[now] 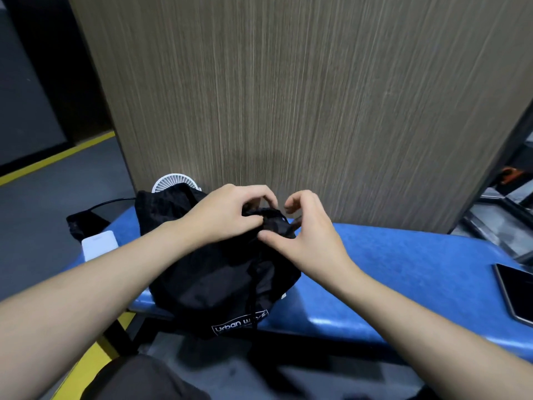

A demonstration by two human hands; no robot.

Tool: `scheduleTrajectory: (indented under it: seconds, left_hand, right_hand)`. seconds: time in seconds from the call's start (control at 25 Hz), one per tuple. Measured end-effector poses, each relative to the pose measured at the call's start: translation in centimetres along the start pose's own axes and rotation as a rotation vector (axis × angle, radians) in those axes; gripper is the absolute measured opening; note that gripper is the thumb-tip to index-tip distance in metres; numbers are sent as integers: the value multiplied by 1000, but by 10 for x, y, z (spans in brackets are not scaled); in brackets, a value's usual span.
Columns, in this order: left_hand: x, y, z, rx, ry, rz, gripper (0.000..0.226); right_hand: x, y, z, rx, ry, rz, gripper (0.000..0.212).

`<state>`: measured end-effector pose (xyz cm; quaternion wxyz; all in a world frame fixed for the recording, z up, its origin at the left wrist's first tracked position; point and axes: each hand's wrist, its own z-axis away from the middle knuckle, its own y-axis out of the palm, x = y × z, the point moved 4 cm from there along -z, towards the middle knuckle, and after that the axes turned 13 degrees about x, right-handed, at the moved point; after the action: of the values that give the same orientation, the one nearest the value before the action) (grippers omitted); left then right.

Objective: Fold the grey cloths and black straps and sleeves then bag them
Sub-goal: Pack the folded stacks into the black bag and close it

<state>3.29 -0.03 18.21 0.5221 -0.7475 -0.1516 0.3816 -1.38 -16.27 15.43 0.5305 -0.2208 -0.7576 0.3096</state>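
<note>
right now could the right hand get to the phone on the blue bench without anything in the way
Probably yes. The phone lies face up on the bench to the right of the right hand, with only bare blue surface between them. That hand would first have to let go of the black bag.
</note>
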Motion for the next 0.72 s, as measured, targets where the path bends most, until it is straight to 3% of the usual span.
scheduleTrajectory:
  seconds: [0.08,0.16,0.28,0.48,0.56,0.72]
  left_hand:
    - [-5,1,-2,60,-10,-187,31]
    - [-9,4,-5,108,41,-294,29]
    - [-8,5,-6,136,130,-231,19]
    - [2,6,-3,104,38,-154,29]
    - [2,8,-3,95,37,-143,28]
    - [3,14,-2,101,20,76,35]
  right_hand:
    - [3,3,3,68,88,92,58]
    - [6,5,4,53,105,163,44]
    - [-1,-2,1,35,125,184,23]
    - [-20,-13,1,229,154,204,4]
    - [-23,-14,1,246,163,99,14]
    - [-20,-23,0,281,186,-421,20]
